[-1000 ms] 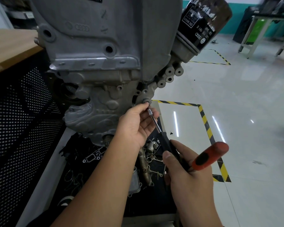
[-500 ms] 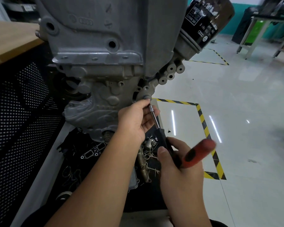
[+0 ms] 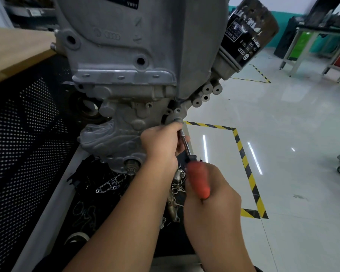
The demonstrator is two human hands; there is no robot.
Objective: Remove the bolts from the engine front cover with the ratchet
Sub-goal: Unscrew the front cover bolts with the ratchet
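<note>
The right hand [image 3: 210, 195] grips the orange handle [image 3: 199, 180] of the ratchet [image 3: 186, 148], whose steel shaft runs up to a socket [image 3: 178, 120] at the lower right edge of the grey front cover [image 3: 114, 138]. The left hand [image 3: 161, 144] holds the shaft just below the socket. A black oil filter [image 3: 247, 34] juts out upper right. Gaskets [image 3: 110, 185] lie on the tray [image 3: 53, 209] beneath the engine.

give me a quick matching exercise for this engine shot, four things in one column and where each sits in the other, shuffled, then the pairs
Things:
1. oil filter
2. left hand
3. right hand
4. gasket

Places:
A. grips the orange handle
B. upper right of the engine, tilted
C. in the dark tray under the engine
D. at the socket end, by the front cover

Pairs: 1-B, 2-D, 3-A, 4-C
</note>
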